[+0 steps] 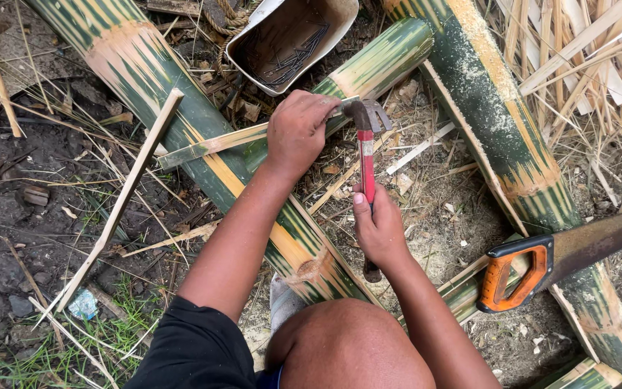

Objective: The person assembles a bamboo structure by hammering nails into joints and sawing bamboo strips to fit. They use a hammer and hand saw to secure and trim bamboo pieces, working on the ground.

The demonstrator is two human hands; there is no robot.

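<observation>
Bamboo everywhere here, so taking the big striped green bamboo pole (203, 137) running diagonally as the landmark: a thin split strip (214, 144) lay across it, and the left hand (298, 132) was closed down over that strip's end, just right of the pole. Right beside that hand sat the claw hammer (366, 155), red handle wrapped tight in the right hand (378, 229). Up above was a white tub of nails (293, 39), and far right of the pole an orange-handled saw (541, 263).

— The left hand (296, 133) covers whatever it pins on the bamboo strip (214, 144).
— And the saw (541, 263) blade runs off the right edge; the tub's (293, 36) top is cut off.
</observation>
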